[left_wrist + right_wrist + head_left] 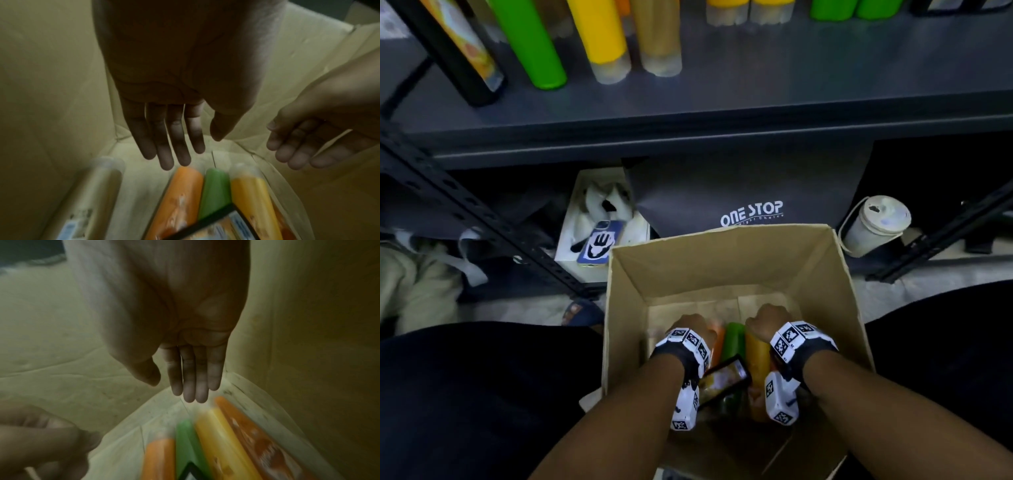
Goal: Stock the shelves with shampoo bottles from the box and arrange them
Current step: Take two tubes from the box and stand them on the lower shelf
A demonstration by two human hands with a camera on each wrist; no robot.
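Both hands are down inside the open brown cardboard box (722, 260) in the lower middle of the head view, and neither holds anything. In its wrist view the left hand (176, 100) has its fingers (164, 155) straight and close together, tips hanging just above the near end of the orange plastic shampoo bottle (176, 199). That bottle lies flat on the box floor, its long axis running from the fingertips toward the bottom of the frame. Touching it on the right lie the green plastic bottle (214, 191) and the yellow plastic bottle (255, 203), parallel. The right hand (185, 331), fingers likewise straight and together, hovers over the yellow bottle's end (218, 434), so each hand looks nearest its own bottle.
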